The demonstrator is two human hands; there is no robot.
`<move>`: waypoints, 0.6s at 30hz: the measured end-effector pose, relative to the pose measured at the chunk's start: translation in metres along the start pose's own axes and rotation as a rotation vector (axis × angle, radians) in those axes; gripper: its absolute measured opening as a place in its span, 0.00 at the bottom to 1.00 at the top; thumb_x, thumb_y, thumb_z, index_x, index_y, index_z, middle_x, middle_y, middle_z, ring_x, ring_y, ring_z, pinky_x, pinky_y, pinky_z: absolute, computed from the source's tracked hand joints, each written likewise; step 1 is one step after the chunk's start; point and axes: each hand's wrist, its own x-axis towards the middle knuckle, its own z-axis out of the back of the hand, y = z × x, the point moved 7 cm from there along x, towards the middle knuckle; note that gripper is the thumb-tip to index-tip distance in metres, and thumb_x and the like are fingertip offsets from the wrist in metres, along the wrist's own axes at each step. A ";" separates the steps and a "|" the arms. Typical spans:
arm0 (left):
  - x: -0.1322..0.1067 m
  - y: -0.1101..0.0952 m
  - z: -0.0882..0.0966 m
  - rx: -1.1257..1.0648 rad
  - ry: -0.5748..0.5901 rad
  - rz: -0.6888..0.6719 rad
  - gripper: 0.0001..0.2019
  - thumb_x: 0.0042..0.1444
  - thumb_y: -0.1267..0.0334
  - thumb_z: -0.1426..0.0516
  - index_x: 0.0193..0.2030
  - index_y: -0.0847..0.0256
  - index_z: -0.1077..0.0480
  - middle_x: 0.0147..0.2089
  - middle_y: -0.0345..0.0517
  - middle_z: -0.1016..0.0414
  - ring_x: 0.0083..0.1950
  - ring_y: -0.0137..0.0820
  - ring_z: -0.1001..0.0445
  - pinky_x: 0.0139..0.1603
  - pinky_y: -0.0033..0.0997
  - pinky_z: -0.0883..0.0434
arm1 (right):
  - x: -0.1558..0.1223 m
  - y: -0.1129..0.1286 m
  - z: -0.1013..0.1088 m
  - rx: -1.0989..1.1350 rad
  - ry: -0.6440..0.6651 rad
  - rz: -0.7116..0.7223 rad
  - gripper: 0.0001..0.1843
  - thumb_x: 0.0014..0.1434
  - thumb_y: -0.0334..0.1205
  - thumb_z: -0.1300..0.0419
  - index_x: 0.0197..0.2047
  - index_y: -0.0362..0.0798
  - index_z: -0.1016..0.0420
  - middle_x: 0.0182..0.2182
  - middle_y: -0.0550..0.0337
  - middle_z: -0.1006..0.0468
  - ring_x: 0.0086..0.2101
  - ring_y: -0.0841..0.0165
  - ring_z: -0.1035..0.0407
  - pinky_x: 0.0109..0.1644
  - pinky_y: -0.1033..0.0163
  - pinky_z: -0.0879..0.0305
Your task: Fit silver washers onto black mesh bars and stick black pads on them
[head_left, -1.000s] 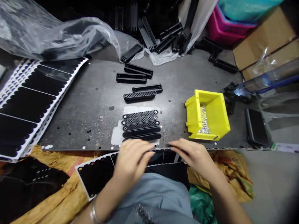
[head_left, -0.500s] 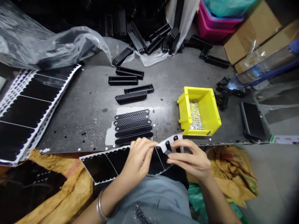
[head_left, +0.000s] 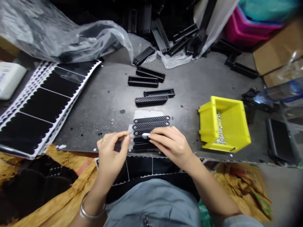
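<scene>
My right hand (head_left: 171, 145) pinches a small sticker strip (head_left: 145, 136), whose pale end sticks out toward the left; the rest is behind the fingers. My left hand (head_left: 112, 146) is across from it, thumb and forefinger tips together; whether anything is between them is too small to tell. Under and behind the right fingers lies a row of black plastic bars (head_left: 151, 119). The far ones show a lattice face with metal inserts at the ends, the near ones a smooth black face. A sheet of black stickers (head_left: 139, 165) rests on my lap, below the table edge.
A yellow bin (head_left: 226, 126) with small metal parts stands on the right, a phone (head_left: 281, 140) beyond it. More black bars (head_left: 151, 100) lie behind the row. Sticker sheets (head_left: 47, 101) are stacked at the left. Clear plastic (head_left: 94, 41) and pink baskets (head_left: 251, 30) are at the back.
Both hands have risen from the sticker sheet to above the row of bars. The right hand carries a strip off the sheet; the left has let go of the sheet. The view has shifted left.
</scene>
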 end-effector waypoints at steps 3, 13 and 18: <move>0.008 0.019 -0.002 -0.084 0.078 0.070 0.07 0.68 0.59 0.41 0.45 0.51 0.21 0.40 0.39 0.15 0.46 0.38 0.21 0.58 0.45 0.38 | 0.019 -0.001 -0.020 -0.008 0.100 0.068 0.09 0.72 0.36 0.42 0.49 0.47 0.19 0.46 0.53 0.16 0.41 0.65 0.26 0.46 0.56 0.30; 0.017 0.017 -0.016 -0.179 0.116 0.162 0.09 0.65 0.57 0.41 0.34 0.52 0.22 0.36 0.38 0.17 0.42 0.36 0.23 0.56 0.44 0.36 | 0.030 -0.003 -0.025 -0.022 0.220 0.058 0.11 0.73 0.35 0.43 0.49 0.49 0.19 0.46 0.51 0.17 0.42 0.64 0.29 0.45 0.56 0.30; 0.019 0.021 -0.021 -0.201 0.119 0.184 0.09 0.62 0.57 0.38 0.31 0.53 0.23 0.33 0.37 0.19 0.40 0.36 0.24 0.56 0.45 0.38 | 0.032 -0.001 -0.031 -0.057 0.205 0.084 0.10 0.72 0.36 0.42 0.48 0.48 0.18 0.45 0.52 0.16 0.40 0.65 0.29 0.44 0.57 0.29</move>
